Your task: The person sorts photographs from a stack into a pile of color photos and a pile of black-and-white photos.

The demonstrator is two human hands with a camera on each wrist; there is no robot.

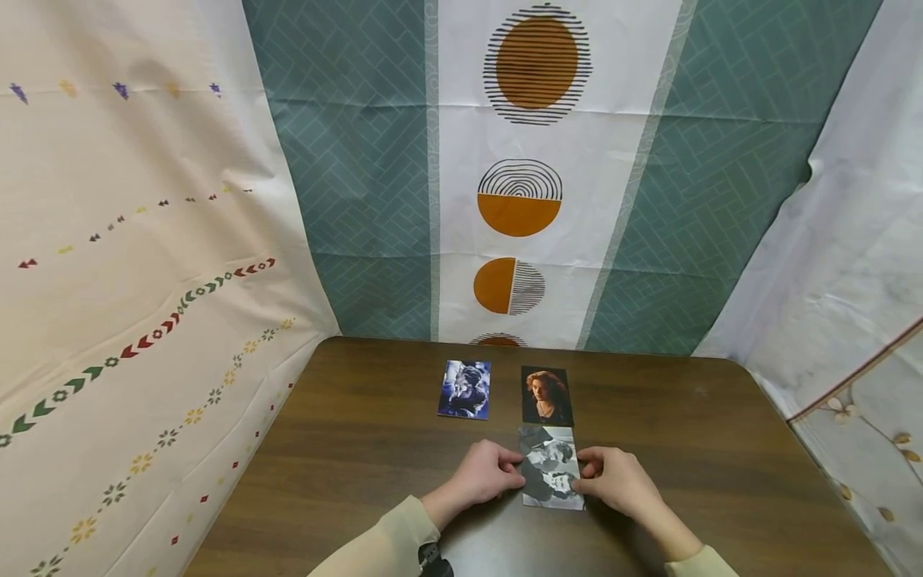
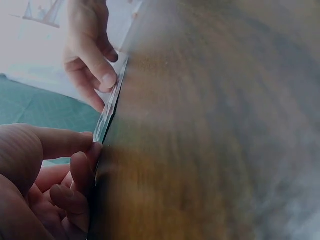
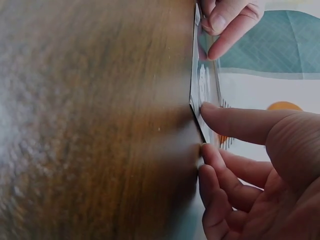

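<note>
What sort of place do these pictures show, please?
It is probably a screened-off indoor workspace: a brown wood-grain table has a green-and-white patterned hanging behind its far edge, and pale patterned hangings along its left and right sides.

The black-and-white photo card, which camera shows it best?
The head view. It looks down on the black-and-white photo card, so nearly its whole printed face shows. The left wrist view catches it almost edge-on, a thin strip; the right wrist view shows its face steeply slanted and narrow.
</note>
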